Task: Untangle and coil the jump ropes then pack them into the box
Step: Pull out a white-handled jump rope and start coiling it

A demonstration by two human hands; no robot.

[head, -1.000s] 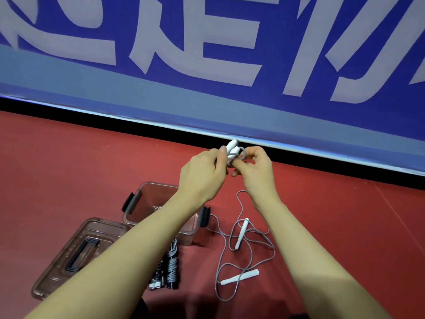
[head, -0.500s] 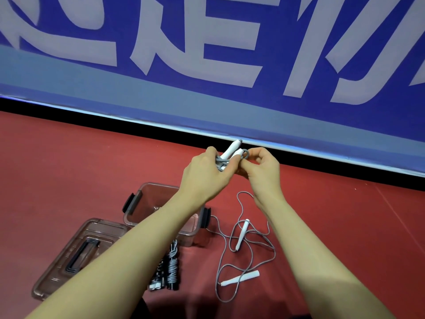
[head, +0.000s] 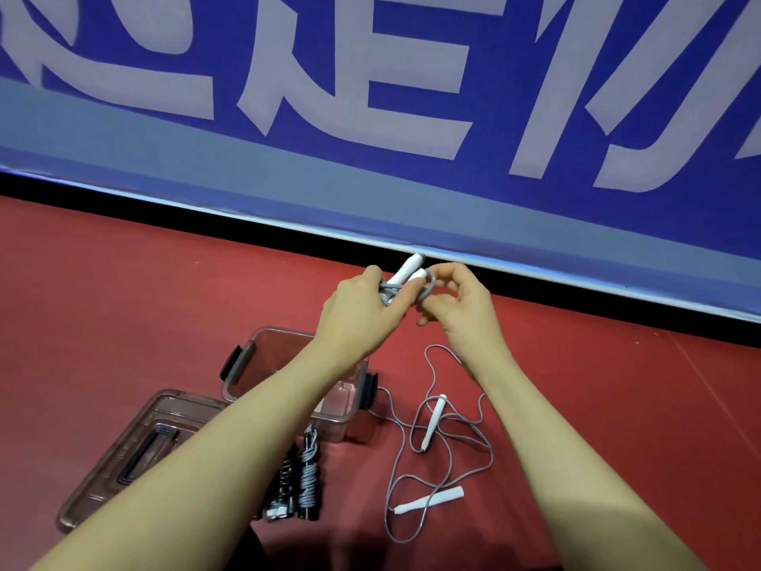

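Head view shows a grey-corded jump rope with white plastic handles [head: 405,270] held up above the red floor [head: 123,307], its handles clenched in the left hand [head: 362,315] while the right hand [head: 457,307] pinches a loop of its cord. Below, a clear rectangular plastic box [head: 247,356] stands open beside its lid [head: 136,455], with a coiled dark rope bundle [head: 306,480] before it and a loose grey rope [head: 436,447] sprawled to the right.

Light is even and fairly bright, coming from above, with no hard glare. Soft shadows fall on the red floor [head: 123,282] under the forearms and beside the box [head: 247,356]. A thin bright reflection runs along the bottom edge of the blue banner [head: 370,191]. The banner's letters look slightly soft, and its straight edge bows from wide-angle distortion. Colours look saturated.
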